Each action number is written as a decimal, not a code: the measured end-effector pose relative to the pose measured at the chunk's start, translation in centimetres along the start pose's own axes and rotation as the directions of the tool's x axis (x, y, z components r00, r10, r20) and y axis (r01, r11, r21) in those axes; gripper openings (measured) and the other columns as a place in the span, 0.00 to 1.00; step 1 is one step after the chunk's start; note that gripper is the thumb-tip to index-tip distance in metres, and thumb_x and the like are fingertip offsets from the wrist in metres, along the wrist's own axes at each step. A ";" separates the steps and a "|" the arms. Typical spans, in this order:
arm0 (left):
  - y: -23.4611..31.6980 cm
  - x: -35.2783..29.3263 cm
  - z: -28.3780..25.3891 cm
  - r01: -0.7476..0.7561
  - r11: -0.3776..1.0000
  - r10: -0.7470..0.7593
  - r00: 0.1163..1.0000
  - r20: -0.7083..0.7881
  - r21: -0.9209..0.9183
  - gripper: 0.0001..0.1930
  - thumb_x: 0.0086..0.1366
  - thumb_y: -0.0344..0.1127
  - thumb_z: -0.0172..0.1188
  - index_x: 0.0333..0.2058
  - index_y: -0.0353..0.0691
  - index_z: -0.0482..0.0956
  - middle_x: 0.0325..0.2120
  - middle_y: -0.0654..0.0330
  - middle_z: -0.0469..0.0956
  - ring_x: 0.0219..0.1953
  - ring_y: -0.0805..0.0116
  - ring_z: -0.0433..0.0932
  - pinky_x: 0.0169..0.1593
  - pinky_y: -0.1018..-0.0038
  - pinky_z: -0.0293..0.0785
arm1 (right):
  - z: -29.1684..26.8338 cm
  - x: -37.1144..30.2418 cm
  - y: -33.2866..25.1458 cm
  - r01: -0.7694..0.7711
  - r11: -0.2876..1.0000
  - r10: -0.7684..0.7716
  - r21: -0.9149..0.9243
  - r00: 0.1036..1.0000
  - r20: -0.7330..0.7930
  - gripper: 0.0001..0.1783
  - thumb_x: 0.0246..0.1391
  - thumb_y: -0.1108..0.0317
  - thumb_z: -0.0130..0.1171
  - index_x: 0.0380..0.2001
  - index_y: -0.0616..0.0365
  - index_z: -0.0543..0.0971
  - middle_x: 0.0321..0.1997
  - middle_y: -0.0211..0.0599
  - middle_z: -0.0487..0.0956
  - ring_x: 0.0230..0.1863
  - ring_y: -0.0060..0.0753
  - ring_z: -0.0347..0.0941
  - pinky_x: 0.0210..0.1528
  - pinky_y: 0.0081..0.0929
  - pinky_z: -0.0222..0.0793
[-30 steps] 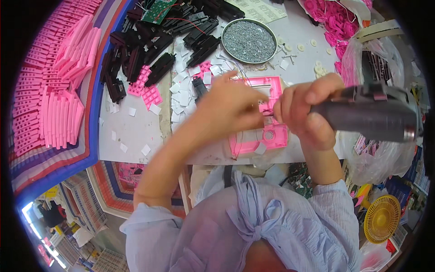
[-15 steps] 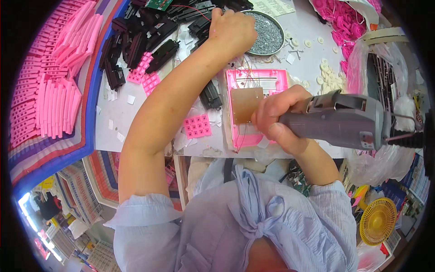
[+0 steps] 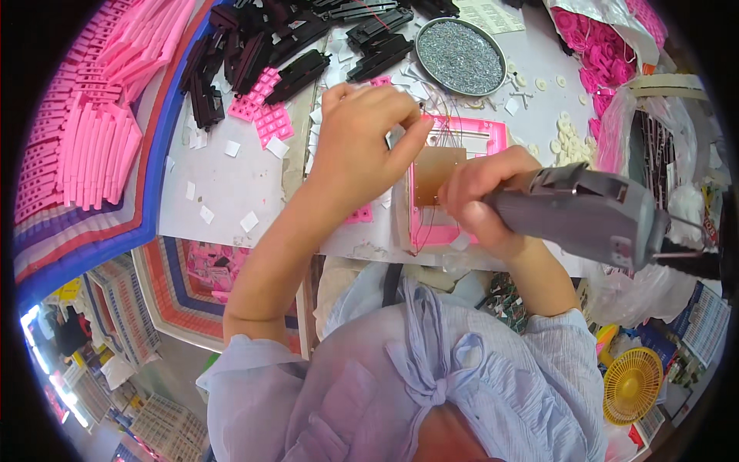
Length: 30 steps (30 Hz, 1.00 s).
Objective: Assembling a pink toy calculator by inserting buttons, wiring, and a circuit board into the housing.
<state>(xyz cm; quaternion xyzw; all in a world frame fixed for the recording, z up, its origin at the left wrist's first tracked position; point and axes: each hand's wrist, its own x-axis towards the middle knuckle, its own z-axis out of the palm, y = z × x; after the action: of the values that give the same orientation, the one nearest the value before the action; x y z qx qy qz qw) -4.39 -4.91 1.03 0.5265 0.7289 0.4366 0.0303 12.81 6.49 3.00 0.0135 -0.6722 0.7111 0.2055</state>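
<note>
A pink plastic case (image 3: pixel 499 137) lies on the table in front of me, with a brown circuit board (image 3: pixel 435 173) and thin wires (image 3: pixel 450 115) in it. My right hand (image 3: pixel 489 192) is wrapped round a grey electric screwdriver (image 3: pixel 581 208) held level over the case's right side; the tool's tip is hidden by the fingers. At the case's upper left corner is my left hand (image 3: pixel 366 135), thumb and forefinger pinched together. Whatever they hold is too small to make out. Beyond the case stands a round dish (image 3: pixel 504 73) full of small silvery screws (image 3: pixel 459 55).
Black plastic housings (image 3: pixel 300 77) and pink keypads (image 3: pixel 271 123) lie at the far left. A blue-rimmed crate (image 3: pixel 163 146) of pink parts (image 3: pixel 96 154) stands left. To the right are white discs (image 3: pixel 570 142), a bag of magenta parts (image 3: pixel 596 46) and a yellow basket (image 3: pixel 633 385).
My left hand has come back from the screw dish toward the case, its fingers now pinched. The right hand still holds the screwdriver over the case. The whole view has shifted slightly.
</note>
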 end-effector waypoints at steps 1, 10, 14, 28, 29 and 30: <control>0.0 -1.0 0.1 0.005 1.000 -0.005 0.999 -0.039 -0.020 0.07 0.61 0.38 0.65 0.26 0.45 0.79 0.25 0.65 0.79 0.33 0.65 0.77 0.50 0.60 0.60 | 0.1 0.0 0.0 0.008 0.999 -0.008 0.045 1.000 -0.009 0.13 0.61 0.72 0.60 0.41 0.54 0.65 0.21 0.31 0.70 0.19 0.24 0.63 0.25 0.28 0.65; 1.3 -5.4 0.2 0.078 0.995 -0.072 0.994 0.082 -0.069 0.04 0.58 0.36 0.68 0.30 0.47 0.81 0.26 0.67 0.79 0.35 0.66 0.78 0.53 0.63 0.59 | -0.1 -0.3 -0.8 0.023 0.993 -0.014 -0.120 0.997 0.078 0.12 0.58 0.76 0.60 0.38 0.54 0.66 0.20 0.31 0.69 0.19 0.27 0.64 0.25 0.31 0.67; 1.3 -6.3 0.8 0.079 0.994 -0.073 0.994 0.080 -0.074 0.06 0.55 0.35 0.70 0.30 0.48 0.81 0.25 0.68 0.78 0.34 0.67 0.77 0.53 0.62 0.59 | -0.4 0.3 -0.1 0.117 0.971 -0.071 -0.207 0.974 0.214 0.12 0.58 0.75 0.61 0.36 0.54 0.66 0.19 0.31 0.68 0.19 0.30 0.64 0.26 0.33 0.67; 2.6 -7.3 2.5 -0.037 0.998 0.040 0.998 0.051 -0.058 0.09 0.50 0.33 0.73 0.28 0.48 0.80 0.28 0.70 0.80 0.33 0.68 0.76 0.52 0.59 0.58 | -0.7 2.0 -2.0 0.168 0.940 -0.220 0.296 0.964 0.152 0.16 0.56 0.75 0.58 0.46 0.61 0.66 0.23 0.34 0.73 0.24 0.26 0.69 0.30 0.32 0.71; 2.7 -7.2 2.5 -0.044 0.997 0.047 0.998 0.040 -0.062 0.09 0.50 0.33 0.73 0.27 0.48 0.80 0.28 0.70 0.79 0.33 0.68 0.76 0.52 0.59 0.58 | -0.4 1.7 -2.0 0.164 0.940 -0.208 0.299 0.971 0.121 0.15 0.57 0.75 0.58 0.46 0.61 0.67 0.23 0.34 0.73 0.24 0.26 0.69 0.30 0.31 0.71; 2.7 -7.1 2.4 -0.051 0.997 0.053 0.998 0.028 -0.066 0.09 0.49 0.33 0.73 0.27 0.48 0.79 0.27 0.70 0.79 0.32 0.68 0.76 0.51 0.59 0.58 | -0.2 1.6 -2.0 0.160 0.939 -0.195 0.303 0.977 0.089 0.15 0.57 0.75 0.58 0.45 0.61 0.67 0.24 0.35 0.73 0.24 0.26 0.69 0.30 0.31 0.71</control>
<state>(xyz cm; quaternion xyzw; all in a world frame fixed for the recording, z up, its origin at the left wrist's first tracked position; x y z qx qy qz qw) 1.96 -8.93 -1.64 0.5505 0.6998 0.4528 0.0467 12.01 7.11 5.33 0.1467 -0.5658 0.7797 0.2247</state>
